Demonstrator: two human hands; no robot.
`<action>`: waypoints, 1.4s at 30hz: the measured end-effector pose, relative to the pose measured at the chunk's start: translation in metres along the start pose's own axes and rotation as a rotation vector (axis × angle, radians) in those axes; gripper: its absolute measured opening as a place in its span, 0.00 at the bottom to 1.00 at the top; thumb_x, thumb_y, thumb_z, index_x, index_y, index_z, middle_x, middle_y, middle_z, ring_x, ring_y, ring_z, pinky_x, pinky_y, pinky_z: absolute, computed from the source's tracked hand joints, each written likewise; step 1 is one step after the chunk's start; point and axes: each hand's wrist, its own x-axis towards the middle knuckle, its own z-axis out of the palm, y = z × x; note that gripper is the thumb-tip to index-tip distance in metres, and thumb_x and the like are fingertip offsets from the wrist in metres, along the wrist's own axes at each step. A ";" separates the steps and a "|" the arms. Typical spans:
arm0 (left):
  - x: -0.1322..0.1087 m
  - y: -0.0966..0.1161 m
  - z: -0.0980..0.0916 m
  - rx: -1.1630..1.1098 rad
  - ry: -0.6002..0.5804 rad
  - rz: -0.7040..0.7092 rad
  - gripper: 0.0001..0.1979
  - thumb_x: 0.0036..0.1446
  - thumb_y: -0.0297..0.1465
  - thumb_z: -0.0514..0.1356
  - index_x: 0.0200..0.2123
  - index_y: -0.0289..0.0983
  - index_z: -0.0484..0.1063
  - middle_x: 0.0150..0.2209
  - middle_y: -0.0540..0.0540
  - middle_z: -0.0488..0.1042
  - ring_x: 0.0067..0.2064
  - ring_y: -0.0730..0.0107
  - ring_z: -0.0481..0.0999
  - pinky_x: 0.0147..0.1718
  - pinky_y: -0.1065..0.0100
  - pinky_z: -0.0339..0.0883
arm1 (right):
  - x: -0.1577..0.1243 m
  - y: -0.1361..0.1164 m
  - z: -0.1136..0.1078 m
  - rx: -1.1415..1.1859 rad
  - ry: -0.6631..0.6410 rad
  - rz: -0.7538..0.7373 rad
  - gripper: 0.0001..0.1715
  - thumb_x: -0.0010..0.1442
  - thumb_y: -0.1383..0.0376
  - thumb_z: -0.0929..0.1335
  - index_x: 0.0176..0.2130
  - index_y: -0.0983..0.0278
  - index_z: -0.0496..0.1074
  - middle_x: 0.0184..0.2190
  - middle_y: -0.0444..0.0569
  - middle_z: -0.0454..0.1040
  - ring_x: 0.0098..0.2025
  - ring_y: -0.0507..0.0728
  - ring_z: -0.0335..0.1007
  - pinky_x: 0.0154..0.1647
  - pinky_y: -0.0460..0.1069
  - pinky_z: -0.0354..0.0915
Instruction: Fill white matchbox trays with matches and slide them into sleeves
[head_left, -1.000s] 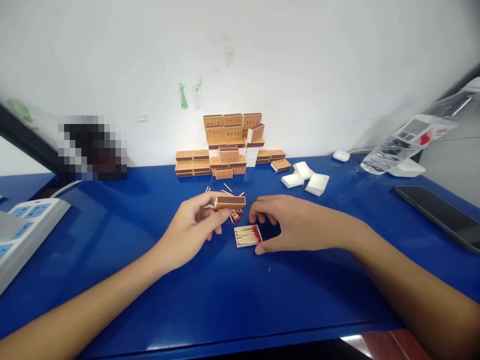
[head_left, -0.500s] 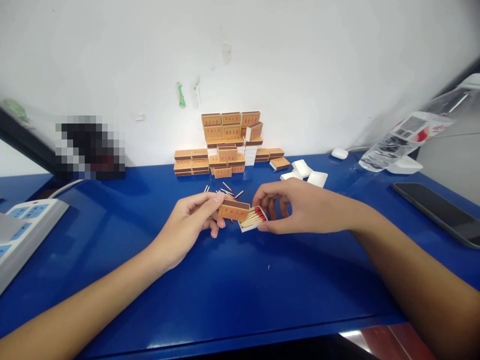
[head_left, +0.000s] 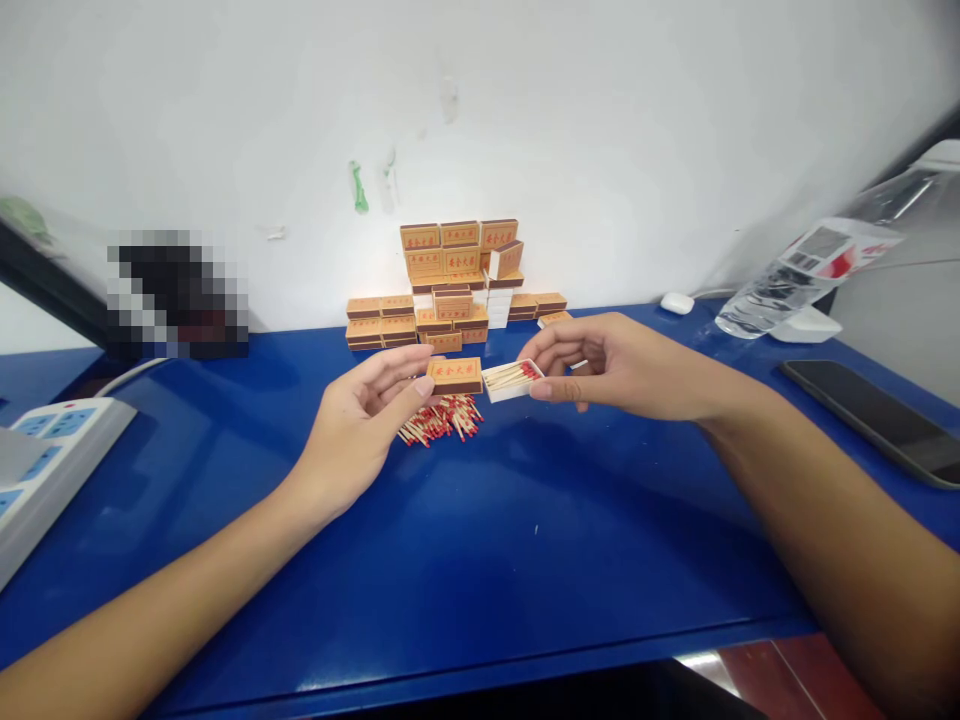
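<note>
My left hand (head_left: 367,410) is closed on an orange matchbox sleeve (head_left: 454,375), gripping its left end between thumb and fingers. Red lettering faces up on the sleeve. In my right hand (head_left: 600,365) is a white matchbox tray (head_left: 510,391), held at its right end. Red-tipped matches lie inside the tray, heads to the right. The tray's left end is close to the sleeve's right end; whether they touch I cannot tell. Below the sleeve, a heap of loose matches (head_left: 442,420) lies on the blue table (head_left: 480,560).
Stacked matchboxes (head_left: 442,262) stand against the wall, with lower stacks (head_left: 381,325) to the left. A clear plastic bottle (head_left: 810,265), a white earbud case (head_left: 677,303) and a phone (head_left: 870,415) are on the right. A power strip (head_left: 64,470) lies at the left edge.
Both hands have moved up and away from me, carrying the sleeve and tray. The sleeve has turned so its lettered face shows more. The match heap is now more exposed.
</note>
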 end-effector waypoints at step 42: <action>0.000 -0.002 -0.006 0.103 -0.064 0.013 0.27 0.60 0.40 0.73 0.61 0.40 0.78 0.57 0.40 0.81 0.56 0.55 0.82 0.57 0.56 0.78 | 0.005 0.007 0.010 0.050 0.129 -0.039 0.27 0.58 0.49 0.77 0.51 0.59 0.78 0.37 0.49 0.81 0.33 0.55 0.73 0.26 0.51 0.67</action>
